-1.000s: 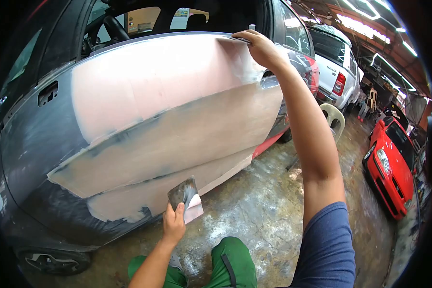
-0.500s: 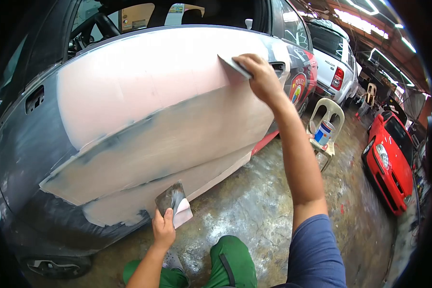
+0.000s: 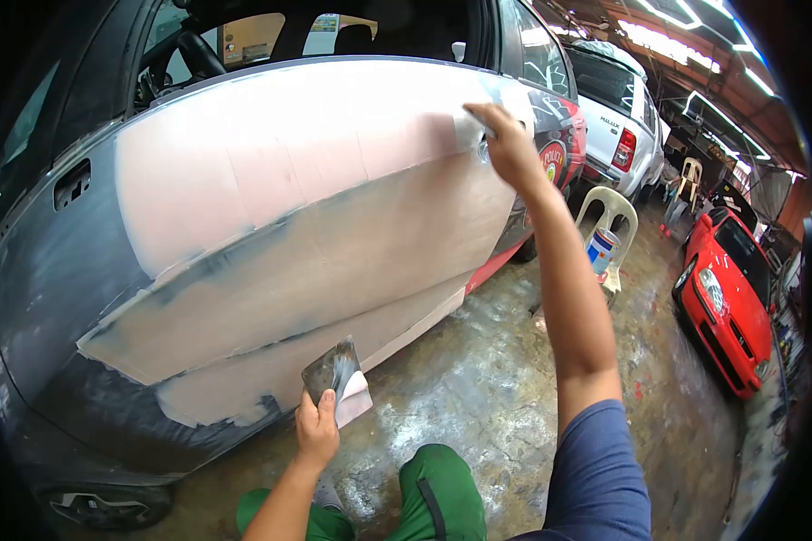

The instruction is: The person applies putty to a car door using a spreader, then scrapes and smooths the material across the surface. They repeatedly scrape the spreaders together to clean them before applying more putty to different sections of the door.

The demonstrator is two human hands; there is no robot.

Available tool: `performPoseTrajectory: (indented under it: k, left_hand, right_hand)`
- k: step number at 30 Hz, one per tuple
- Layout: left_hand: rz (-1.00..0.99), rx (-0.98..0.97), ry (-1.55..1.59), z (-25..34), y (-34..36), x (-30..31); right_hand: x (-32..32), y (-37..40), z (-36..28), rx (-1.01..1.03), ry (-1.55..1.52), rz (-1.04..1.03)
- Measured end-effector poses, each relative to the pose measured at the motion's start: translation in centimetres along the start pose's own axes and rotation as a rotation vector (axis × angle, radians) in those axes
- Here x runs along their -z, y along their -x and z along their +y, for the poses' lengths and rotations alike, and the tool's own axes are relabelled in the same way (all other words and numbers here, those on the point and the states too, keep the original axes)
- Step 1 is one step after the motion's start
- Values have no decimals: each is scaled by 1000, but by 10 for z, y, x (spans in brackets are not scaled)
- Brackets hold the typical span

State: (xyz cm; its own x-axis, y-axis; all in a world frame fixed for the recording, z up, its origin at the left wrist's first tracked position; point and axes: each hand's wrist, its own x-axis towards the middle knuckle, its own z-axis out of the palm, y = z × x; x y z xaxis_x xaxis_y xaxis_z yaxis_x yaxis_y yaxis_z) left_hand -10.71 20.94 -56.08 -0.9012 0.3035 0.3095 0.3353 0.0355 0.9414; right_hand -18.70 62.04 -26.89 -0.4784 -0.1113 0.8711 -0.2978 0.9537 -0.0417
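Note:
My left hand (image 3: 318, 431) grips a dark flat putty board (image 3: 325, 371) low in front of the car door. A lump of pink body filler (image 3: 355, 386) sits on the board's right side. My right hand (image 3: 514, 153) is closed around a thin filler spreader (image 3: 480, 122), seen nearly edge-on and mostly hidden by the fingers. It is at the right end of the smooth pale-pink filler layer (image 3: 271, 176) on the upper door, near the door handle. Below that band lies a duller, tan filled area (image 3: 334, 243).
A cream plastic chair (image 3: 615, 206) with a paint can (image 3: 602, 250) on it stands to the right. Behind are a white pickup (image 3: 609, 117) and a red car (image 3: 731, 288). The door's open window shows a steering wheel (image 3: 198, 54). A distant person (image 3: 677, 209) is near another chair.
My right hand has swept the spreader rightward along the upper door, toward the handle. The left hand still holds the board, and the view has shifted slightly.

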Motion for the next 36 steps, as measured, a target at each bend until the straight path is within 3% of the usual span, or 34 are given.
performPoseTrajectory:
  k: [7,17,21,28,31,33,36]
  left_hand:
    - [27,-79,-37,-10,-2,-2]
    - [33,-48,-72,-18,-5,1]
    - [17,19,-54,-14,-5,8]
    - [42,57,59,-18,-1,1]
    - [88,250,448,-34,1,-14]
    - [51,276,624,-28,0,-24]
    - [68,358,802,-27,-4,-38]
  right_hand:
    - [-6,-82,30,-29,255,-86]
    - [-10,-80,21,-71,260,-157]
    - [-22,-32,38,101,74,-44]
    - [-42,76,11,36,168,73]
    - [-45,111,-2,-41,299,34]
    - [-42,148,-17,-52,277,9]
    - [-50,230,-71,-265,-78,189]
